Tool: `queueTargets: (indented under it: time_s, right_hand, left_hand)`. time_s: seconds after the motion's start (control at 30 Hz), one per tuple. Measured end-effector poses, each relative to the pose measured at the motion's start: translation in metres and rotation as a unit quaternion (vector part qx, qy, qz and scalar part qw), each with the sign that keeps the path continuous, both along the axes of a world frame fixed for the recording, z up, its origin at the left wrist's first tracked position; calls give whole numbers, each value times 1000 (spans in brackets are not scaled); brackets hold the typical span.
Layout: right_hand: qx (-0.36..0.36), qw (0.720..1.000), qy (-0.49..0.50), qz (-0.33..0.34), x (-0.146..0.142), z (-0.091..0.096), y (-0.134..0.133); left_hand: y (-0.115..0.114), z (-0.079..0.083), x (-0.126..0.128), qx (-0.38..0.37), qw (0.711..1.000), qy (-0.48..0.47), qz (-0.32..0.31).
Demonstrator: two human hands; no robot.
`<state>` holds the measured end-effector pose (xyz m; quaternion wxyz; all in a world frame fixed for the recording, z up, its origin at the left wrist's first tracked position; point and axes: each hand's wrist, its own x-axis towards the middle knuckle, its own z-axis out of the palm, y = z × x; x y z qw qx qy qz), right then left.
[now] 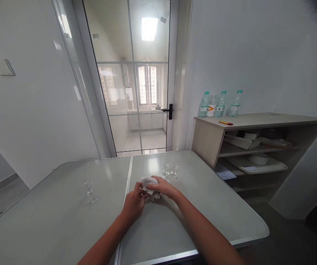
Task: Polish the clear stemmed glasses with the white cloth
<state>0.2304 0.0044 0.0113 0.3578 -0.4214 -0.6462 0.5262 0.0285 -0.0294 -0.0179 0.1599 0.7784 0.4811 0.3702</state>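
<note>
Over the middle of the table, my right hand (pixel 161 186) is closed on a bunched white cloth (pixel 149 181). One end of the cloth hangs below the fingers. My left hand (pixel 135 200) is pressed against the cloth's left side with its fingers pinched together. What those fingers grip, and whatever the cloth covers, is largely hidden. Just beyond my right hand, two clear stemmed glasses (pixel 166 171) stand upright side by side. To the left, several more clear glasses (pixel 89 191) are grouped; their outlines are faint, and one foot shows nearest me.
The pale table (pixel 202 206) has a metal seam (pixel 129 176) running across it. At right stands a wooden shelf unit (pixel 206 136) with bottles (pixel 220 105) and a red-yellow cutter (pixel 226 123) on top, trays (pixel 258 167) inside. A glass door (pixel 139 132) is behind the table.
</note>
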Motion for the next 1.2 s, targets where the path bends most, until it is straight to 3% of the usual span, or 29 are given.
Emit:
queueTargets:
  time_s: [0.2, 0.33, 0.5, 0.7, 0.83, 1.0, 1.07, 1.2]
  right_hand:
    - [126, 992, -15, 9, 0, 9, -3]
    - [149, 988, -24, -16, -3, 11, -4]
    - [106, 994, 1, -19, -4, 5, 0]
    - [-68, 989, 66, -114, 1, -18, 17]
    - [-119, 982, 84, -121, 0, -27, 21]
    - [-124, 976, 140, -113, -8, -22, 16]
    - [-94, 976, 159, -115, -9, -20, 14]
    - [-2, 977, 112, -184, -7, -17, 13]
  left_hand:
    - [-2, 5, 4, -49, 996, -74, -26]
    - [-3, 7, 7, -71, 991, -111, -38]
    - [-5, 3, 9, -40, 997, -63, -37]
    - [-7, -6, 7, 58, 993, 88, -56]
    - [-2, -10, 2, 104, 988, 98, -49]
    - [10, -6, -8, 93, 993, 61, 47]
    - [12, -3, -11, 79, 992, 57, 77]
    - [11, 3, -12, 40, 993, 53, 96]
